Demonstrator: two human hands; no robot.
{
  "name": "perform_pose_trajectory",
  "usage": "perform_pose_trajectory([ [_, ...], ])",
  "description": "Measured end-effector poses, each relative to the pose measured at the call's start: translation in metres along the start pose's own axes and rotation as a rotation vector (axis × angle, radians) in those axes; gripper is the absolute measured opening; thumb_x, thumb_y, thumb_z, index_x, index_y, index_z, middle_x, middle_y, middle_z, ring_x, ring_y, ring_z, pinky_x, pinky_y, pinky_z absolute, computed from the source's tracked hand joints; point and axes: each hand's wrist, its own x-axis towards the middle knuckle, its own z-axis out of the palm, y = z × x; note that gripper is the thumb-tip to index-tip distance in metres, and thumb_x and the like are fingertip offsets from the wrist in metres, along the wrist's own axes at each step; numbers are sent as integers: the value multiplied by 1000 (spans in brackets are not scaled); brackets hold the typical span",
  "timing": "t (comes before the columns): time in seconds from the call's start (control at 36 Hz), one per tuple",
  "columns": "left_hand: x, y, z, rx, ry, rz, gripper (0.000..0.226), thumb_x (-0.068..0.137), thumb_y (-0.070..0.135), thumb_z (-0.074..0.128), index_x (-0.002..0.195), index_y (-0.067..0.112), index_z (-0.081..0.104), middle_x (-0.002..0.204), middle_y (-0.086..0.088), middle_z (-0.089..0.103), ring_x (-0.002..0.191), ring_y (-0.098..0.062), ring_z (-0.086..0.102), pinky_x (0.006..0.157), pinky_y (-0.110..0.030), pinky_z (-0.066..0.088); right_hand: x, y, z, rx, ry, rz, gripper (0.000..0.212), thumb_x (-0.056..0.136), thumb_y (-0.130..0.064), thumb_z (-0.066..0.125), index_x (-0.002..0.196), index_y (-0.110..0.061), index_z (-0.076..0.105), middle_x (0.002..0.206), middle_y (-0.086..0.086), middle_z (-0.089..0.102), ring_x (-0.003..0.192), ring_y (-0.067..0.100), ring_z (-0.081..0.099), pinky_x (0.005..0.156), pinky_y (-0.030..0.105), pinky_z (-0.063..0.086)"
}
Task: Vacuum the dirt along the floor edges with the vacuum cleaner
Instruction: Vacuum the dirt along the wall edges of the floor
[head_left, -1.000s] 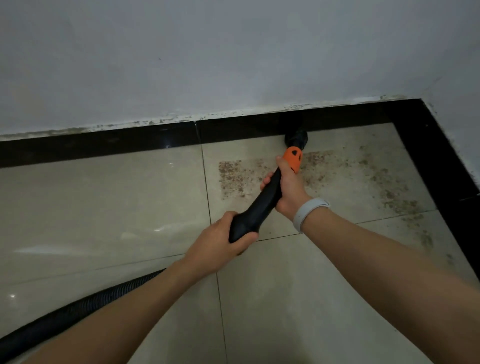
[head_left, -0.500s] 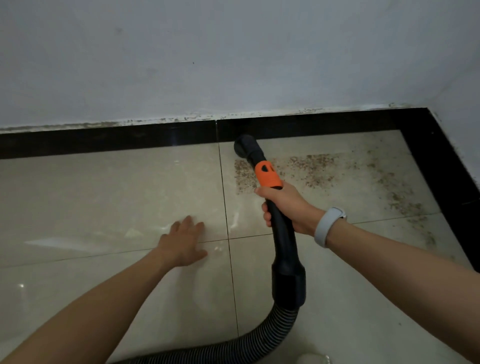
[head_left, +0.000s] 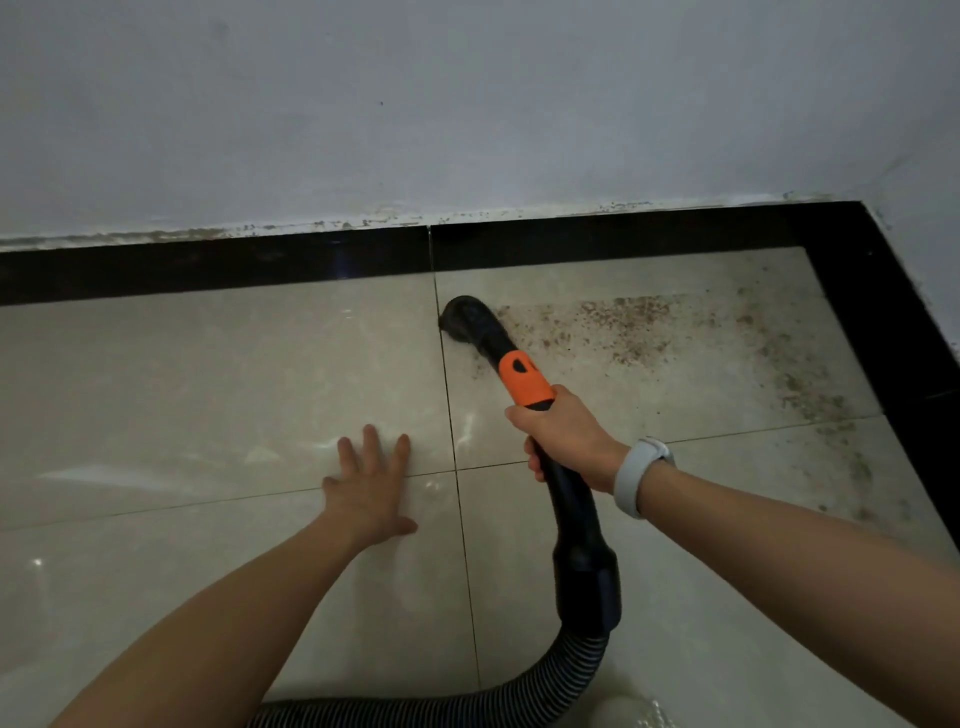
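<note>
Your right hand grasps the vacuum hose below its orange collar; your left hand lies flat, fingers released, on the floor. Nozzle sits at the dirt patch's nine-o'clock edge. Sweeping underway; next, draw toward three o'clock along the black border.

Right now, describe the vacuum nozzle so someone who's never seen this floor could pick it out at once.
Find the black skirting under the white wall. Just below it on the beige tiles, beside a grout line, the vacuum nozzle rests at the left end of the brown dirt. It is the rounded black tip beyond the orange collar above the right hand.
</note>
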Motion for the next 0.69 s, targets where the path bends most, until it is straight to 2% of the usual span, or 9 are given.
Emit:
perform_pose_trajectory([
  [0.28, 2, -3, 3, 31, 15, 17, 110, 81, 52, 68, 150, 27, -15, 154, -16, -26, 141, -48, -14, 110, -58, 29, 6, 0, -43, 122, 250, 16, 20, 91, -16, 58, 100, -10, 42, 62, 10, 51, 42, 20, 47, 43, 27, 44],
  [0.39, 4, -1, 3, 29, 26, 12, 112, 79, 52, 70, 150, 27, -13, 154, -16, -24, 141, -48, -12, 108, -56, 33, 3, -1, -32, 61, 233, 0, 19, 88, -15, 59, 98, -11, 43, 63, 9, 52, 43, 20, 49, 44, 27, 45],
  [0.58, 1, -2, -4, 19, 26, 13, 106, 81, 47, 70, 151, 30, -9, 155, -13, -20, 142, -43, -7, 103, -49, 42, -5, -9, -6, -99, 106, -32, 20, 90, -16, 56, 102, -10, 42, 75, 10, 53, 43, 19, 51, 41, 25, 46],
  [0.69, 0, 2, -12, -11, 45, -14, 95, 81, 51, 68, 149, 33, 4, 155, -9, -7, 140, -37, 12, 98, -46, 43, -1, -12, -20, -91, 141, -17, 20, 90, -16, 57, 102, -10, 42, 73, 10, 53, 44, 20, 52, 42, 27, 46],
])
